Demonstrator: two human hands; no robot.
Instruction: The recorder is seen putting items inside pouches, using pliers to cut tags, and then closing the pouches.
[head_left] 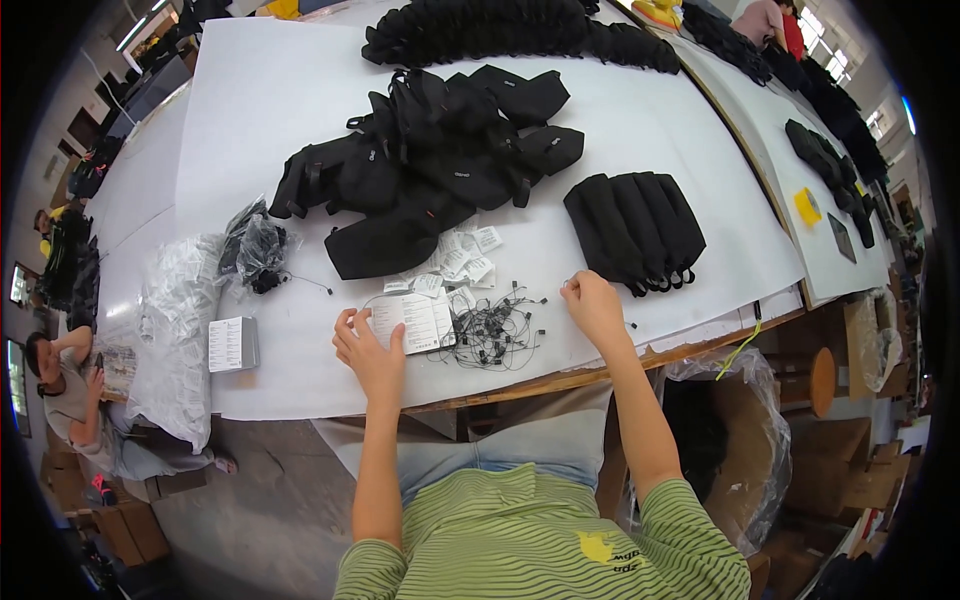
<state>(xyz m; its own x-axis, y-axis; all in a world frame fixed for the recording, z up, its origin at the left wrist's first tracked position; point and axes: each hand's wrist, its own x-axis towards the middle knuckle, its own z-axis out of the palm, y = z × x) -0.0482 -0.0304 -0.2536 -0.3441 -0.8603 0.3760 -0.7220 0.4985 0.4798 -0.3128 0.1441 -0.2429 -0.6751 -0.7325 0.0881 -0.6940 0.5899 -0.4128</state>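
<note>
My left hand [372, 352] is at the left edge of a white printed card [425, 325], fingers curled, thumb and forefinger apart. Right of the card lies a tangle of black tag strings [492, 330] with small black ends. My right hand [594, 308] is raised over the white table, thumb and forefinger pinched together; whatever is between them is too small to make out. Just beyond it, several black fabric pouches [635, 230] stand in a neat row. A large loose heap of black pouches [430, 160] fills the middle, with small white labels [462, 262] at its near edge.
Left of my hands are a stack of white cards [233, 345], a clear bag with black strings [258, 245] and a long plastic bag of white labels [175, 330]. More black pouches [480, 32] line the far side. A plastic-lined box [745, 450] stands below the table's right edge.
</note>
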